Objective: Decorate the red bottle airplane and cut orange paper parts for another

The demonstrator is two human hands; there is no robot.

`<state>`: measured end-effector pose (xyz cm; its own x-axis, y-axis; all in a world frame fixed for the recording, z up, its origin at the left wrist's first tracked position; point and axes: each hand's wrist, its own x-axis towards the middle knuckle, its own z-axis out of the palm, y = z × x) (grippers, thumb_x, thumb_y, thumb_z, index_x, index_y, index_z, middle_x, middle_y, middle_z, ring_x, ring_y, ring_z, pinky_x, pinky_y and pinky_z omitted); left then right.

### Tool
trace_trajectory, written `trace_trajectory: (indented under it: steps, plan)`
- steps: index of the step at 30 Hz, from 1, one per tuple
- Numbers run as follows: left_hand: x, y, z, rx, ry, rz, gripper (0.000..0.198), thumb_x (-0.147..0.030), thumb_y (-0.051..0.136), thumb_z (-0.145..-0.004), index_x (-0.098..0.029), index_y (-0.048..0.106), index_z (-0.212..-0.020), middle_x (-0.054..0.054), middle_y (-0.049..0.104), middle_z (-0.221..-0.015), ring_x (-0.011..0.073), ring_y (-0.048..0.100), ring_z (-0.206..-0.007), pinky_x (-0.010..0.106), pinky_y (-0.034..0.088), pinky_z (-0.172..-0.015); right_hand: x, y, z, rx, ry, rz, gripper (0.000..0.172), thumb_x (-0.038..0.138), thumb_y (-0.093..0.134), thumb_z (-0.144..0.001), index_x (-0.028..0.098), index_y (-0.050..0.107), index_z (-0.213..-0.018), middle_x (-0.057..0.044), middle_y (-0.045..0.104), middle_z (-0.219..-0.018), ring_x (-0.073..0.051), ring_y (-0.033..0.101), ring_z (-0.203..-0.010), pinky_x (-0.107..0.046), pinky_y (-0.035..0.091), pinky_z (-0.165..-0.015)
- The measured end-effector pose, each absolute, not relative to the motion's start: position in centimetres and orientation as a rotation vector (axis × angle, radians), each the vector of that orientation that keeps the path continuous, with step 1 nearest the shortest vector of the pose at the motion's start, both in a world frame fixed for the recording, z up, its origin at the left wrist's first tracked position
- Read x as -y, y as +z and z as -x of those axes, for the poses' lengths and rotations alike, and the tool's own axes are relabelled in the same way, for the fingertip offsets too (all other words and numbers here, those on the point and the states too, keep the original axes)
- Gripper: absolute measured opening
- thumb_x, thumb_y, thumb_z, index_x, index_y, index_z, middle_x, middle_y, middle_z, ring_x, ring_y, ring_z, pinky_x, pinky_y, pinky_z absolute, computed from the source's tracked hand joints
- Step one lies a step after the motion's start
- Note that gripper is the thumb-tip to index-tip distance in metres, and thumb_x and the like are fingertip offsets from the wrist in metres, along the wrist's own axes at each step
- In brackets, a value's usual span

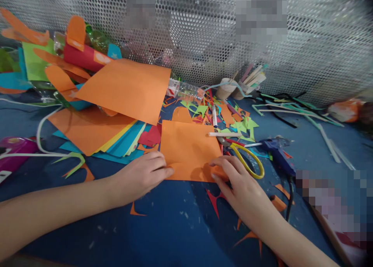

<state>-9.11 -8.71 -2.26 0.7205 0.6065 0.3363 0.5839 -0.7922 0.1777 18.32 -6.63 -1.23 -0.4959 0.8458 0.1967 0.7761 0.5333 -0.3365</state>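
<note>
An orange sheet of paper [188, 144] lies in front of me, its near edge raised or bent a little. My left hand [147, 175] grips the sheet's near left corner between thumb and fingers. At the near right corner, my right hand [237, 177] pinches the paper, with an orange flap or piece between its fingers; I cannot tell whether it is separate. A white stick or pen [225, 134] rests across the far right part of the sheet. Just beyond my right hand are scissors with yellow handles [258, 170].
A blue glue gun [279, 156] with a dark cord lies to the right, a purple tool [17, 152] to the left. Stacked coloured paper [87, 129], a large orange sheet [131, 90] and paper scraps [201, 110] spread behind. Cups [226, 89] stand near the perforated metal screen [201, 37].
</note>
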Motion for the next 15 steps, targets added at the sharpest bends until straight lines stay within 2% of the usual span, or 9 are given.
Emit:
trace_trajectory:
  steps: [3,8,11,15]
  plan:
    - [8.7,-2.5,9.2,-1.072,0.636,-2.83,0.025,-0.01,0.041,-0.091,-0.016,0.059,-0.107,0.008,0.054,-0.091,0.0182,0.049,-0.086,0.033,0.048,-0.079,6.6,-1.1,-18.2,2.443,0.287,1.302,0.016,0.018,0.042,-0.09,0.024,0.052,-0.1,-0.007,0.058,-0.105,-0.021,0.065,-0.091,-0.032,0.056,-0.071]
    - [8.7,-2.5,9.3,-0.951,0.711,-2.888,0.033,-0.012,0.047,-0.091,-0.027,0.057,-0.118,0.008,0.052,-0.118,0.0232,0.043,-0.118,0.038,0.044,-0.095,6.4,-0.8,-18.2,2.45,0.317,1.256,0.012,0.018,0.041,-0.09,0.024,0.052,-0.092,-0.006,0.06,-0.098,-0.02,0.064,-0.084,-0.034,0.054,-0.071]
    - [8.4,-2.1,9.3,-0.79,0.652,-2.913,0.034,-0.013,0.05,-0.091,-0.024,0.057,-0.122,0.008,0.059,-0.112,0.021,0.046,-0.116,0.033,0.043,-0.097,6.3,-0.9,-18.3,2.467,0.355,1.241,0.013,0.016,0.041,-0.091,0.023,0.052,-0.089,-0.006,0.059,-0.096,-0.02,0.063,-0.085,-0.034,0.054,-0.073]
    - [8.1,-1.5,9.1,-0.749,0.588,-2.863,0.031,-0.016,0.044,-0.095,-0.02,0.057,-0.122,0.009,0.063,-0.103,0.0204,0.049,-0.11,0.032,0.045,-0.092,6.2,-1.0,-18.4,2.454,0.375,1.246,0.013,0.016,0.042,-0.09,0.022,0.054,-0.088,-0.006,0.06,-0.096,-0.02,0.063,-0.088,-0.034,0.054,-0.075]
